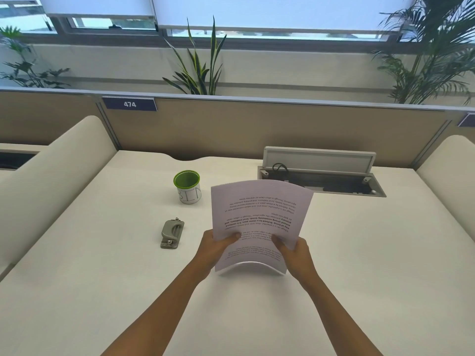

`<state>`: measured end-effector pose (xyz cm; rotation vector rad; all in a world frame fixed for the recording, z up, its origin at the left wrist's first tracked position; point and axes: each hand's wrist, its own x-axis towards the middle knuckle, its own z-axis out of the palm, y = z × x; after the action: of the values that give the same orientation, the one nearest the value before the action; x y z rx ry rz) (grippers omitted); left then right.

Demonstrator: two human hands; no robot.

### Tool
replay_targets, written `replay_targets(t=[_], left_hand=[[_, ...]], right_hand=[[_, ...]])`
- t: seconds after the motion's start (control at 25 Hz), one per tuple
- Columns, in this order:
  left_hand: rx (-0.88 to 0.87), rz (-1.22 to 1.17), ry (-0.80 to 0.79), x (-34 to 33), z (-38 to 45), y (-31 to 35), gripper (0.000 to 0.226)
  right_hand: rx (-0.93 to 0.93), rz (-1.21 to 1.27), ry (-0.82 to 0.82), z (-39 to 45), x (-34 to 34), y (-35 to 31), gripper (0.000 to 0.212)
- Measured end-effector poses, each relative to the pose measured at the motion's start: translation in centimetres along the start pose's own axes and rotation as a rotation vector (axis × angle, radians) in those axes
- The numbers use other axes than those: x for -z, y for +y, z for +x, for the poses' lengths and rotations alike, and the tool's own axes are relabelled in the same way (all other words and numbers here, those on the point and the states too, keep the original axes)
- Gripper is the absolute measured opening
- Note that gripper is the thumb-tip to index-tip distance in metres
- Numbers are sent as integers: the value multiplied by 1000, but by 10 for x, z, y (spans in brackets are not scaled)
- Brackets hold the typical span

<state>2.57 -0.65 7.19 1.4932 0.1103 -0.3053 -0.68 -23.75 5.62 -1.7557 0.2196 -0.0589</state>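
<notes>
A stack of printed white paper sheets [259, 211] stands upright on its lower edge over the white desk [102, 265], bowed toward me, its text upside down. My left hand [217, 249] grips the stack's lower left side with the thumb on the front. My right hand [295, 254] grips the lower right side the same way. A grey metal hole punch [172, 234] lies on the desk to the left of my left hand.
A white cup with a green rim [187, 186] stands behind the punch. An open cable tray with a raised lid [318, 173] sits at the back right. Beige partitions [231, 129] enclose the desk on three sides; plants stand behind.
</notes>
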Motion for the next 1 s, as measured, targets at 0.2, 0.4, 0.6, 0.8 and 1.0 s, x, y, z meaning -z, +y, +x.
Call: replay_targets(t=[0.2, 0.4, 0.6, 0.8, 1.0], left_hand=[[-7, 35, -34, -1, -8, -7, 24], [-2, 29, 16, -6, -9, -1, 22], [-7, -95, 114, -10, -8, 6, 19], [1, -585, 134, -20, -13, 15, 33], [36, -718, 73, -39, -19, 14, 47]], right_hand=[[-14, -13, -18, -9, 0, 9, 18], [4, 9, -58, -7, 3, -4, 8], [-14, 12, -33, -2, 11, -9, 34], [-287, 253, 63, -8, 4, 1, 93], [-305, 510, -106, -10, -17, -7, 64]])
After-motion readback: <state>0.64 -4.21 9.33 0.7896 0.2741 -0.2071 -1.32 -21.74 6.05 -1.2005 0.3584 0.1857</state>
